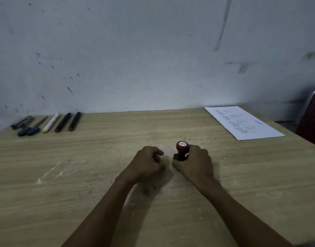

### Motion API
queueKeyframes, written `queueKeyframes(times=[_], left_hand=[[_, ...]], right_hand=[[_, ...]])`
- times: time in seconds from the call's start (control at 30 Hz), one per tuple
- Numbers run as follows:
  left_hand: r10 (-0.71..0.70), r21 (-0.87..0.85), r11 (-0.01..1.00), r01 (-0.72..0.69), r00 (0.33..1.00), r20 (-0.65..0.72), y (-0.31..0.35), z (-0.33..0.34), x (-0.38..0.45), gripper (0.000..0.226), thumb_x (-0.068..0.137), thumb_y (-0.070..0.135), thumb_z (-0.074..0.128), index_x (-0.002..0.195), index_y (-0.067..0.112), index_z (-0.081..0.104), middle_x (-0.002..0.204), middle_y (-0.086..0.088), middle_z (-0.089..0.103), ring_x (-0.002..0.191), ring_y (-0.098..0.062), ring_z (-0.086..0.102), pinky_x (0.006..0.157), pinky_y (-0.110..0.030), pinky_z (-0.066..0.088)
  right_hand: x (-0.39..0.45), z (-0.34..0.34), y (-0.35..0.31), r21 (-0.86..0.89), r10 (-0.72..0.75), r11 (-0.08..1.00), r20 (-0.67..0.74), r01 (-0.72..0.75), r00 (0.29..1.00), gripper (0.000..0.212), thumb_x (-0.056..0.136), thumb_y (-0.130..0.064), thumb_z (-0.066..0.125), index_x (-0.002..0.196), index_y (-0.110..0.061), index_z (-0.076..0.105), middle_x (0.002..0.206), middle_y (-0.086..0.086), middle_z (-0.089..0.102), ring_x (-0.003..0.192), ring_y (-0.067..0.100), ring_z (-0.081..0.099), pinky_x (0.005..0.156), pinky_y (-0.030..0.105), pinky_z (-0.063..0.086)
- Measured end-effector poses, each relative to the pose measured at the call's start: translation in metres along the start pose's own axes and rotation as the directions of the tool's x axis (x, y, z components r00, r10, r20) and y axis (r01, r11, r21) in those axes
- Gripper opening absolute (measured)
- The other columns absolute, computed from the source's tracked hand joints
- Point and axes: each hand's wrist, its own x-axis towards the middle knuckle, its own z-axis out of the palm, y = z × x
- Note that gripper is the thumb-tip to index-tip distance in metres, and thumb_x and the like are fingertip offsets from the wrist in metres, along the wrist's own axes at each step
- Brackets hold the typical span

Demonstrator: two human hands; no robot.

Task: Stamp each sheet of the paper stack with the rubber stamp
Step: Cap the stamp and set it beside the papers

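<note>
A rubber stamp (182, 148) with a dark red round handle and a black base stands upright on the wooden table (82, 175) near its middle. My right hand (196, 162) grips the stamp from the right side, fingers curled round its lower part. My left hand (147, 160) rests on the table just left of the stamp, fingers curled, holding nothing that I can see. The paper stack (243, 122), white sheets with printed lines, lies at the table's far right corner, well away from both hands.
Several pens and markers (50, 123) lie in a row at the far left of the table against the grey wall (153, 50). A dark red chair (309, 118) stands past the table's right edge.
</note>
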Motion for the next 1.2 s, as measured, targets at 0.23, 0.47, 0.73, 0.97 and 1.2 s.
queueKeyframes(times=[0.23, 0.47, 0.73, 0.97, 1.2], left_hand=[[0.059, -0.001, 0.998, -0.059, 0.998, -0.013, -0.006, 0.002, -0.002, 0.062, 0.074, 0.024, 0.08, 0.131, 0.018, 0.055, 0.108, 0.001, 0.06, 0.089, -0.01, 0.06, 0.075, -0.021, 0.051], [0.214, -0.333, 0.908, -0.254, 0.965, -0.151, 0.002, -0.002, -0.011, 0.068, 0.057, 0.027, 0.09, 0.12, 0.029, 0.063, 0.111, 0.01, 0.068, 0.088, -0.008, 0.069, 0.074, -0.027, 0.058], [0.252, -0.401, 0.843, -0.357, 0.923, -0.291, 0.009, -0.005, -0.014, 0.053, 0.056, 0.013, 0.09, 0.106, 0.022, 0.073, 0.101, 0.003, 0.072, 0.094, -0.008, 0.068, 0.076, -0.025, 0.058], [0.284, -0.341, 0.852, -0.397, 0.898, -0.335, 0.011, -0.009, -0.016, 0.051, 0.056, 0.012, 0.09, 0.104, 0.018, 0.075, 0.095, 0.001, 0.073, 0.089, -0.011, 0.069, 0.082, -0.031, 0.058], [0.313, -0.314, 0.84, -0.441, 0.869, -0.383, 0.007, -0.008, -0.016, 0.048, 0.058, 0.009, 0.089, 0.103, 0.013, 0.075, 0.093, -0.003, 0.072, 0.09, -0.016, 0.07, 0.083, -0.036, 0.058]], right_hand=[[0.006, -0.006, -0.006, 0.138, 0.071, 0.988, -0.006, -0.07, 0.997, 0.033, 0.053, -0.033, 0.088, 0.076, -0.018, 0.07, 0.062, -0.008, 0.06, 0.062, 0.012, 0.061, 0.053, 0.023, 0.045], [0.007, -0.016, -0.011, 0.772, 0.129, 0.507, 0.372, -0.383, 0.919, 0.039, 0.058, -0.014, 0.089, 0.09, 0.001, 0.073, 0.08, 0.013, 0.076, 0.076, 0.025, 0.074, 0.056, 0.03, 0.054], [0.006, -0.021, -0.013, 0.797, 0.023, 0.222, 0.571, -0.561, 0.821, 0.035, 0.052, -0.02, 0.087, 0.081, -0.001, 0.079, 0.09, 0.015, 0.076, 0.077, 0.022, 0.073, 0.06, 0.03, 0.058], [0.002, -0.019, -0.02, 0.784, 0.053, 0.162, 0.599, -0.599, 0.799, 0.026, 0.056, -0.02, 0.087, 0.075, -0.004, 0.08, 0.086, 0.016, 0.076, 0.068, 0.022, 0.073, 0.056, 0.029, 0.057], [-0.004, -0.014, -0.025, 0.785, 0.043, 0.109, 0.609, -0.609, 0.792, 0.023, 0.06, -0.018, 0.085, 0.075, -0.002, 0.08, 0.088, 0.017, 0.076, 0.068, 0.023, 0.073, 0.058, 0.029, 0.058]])
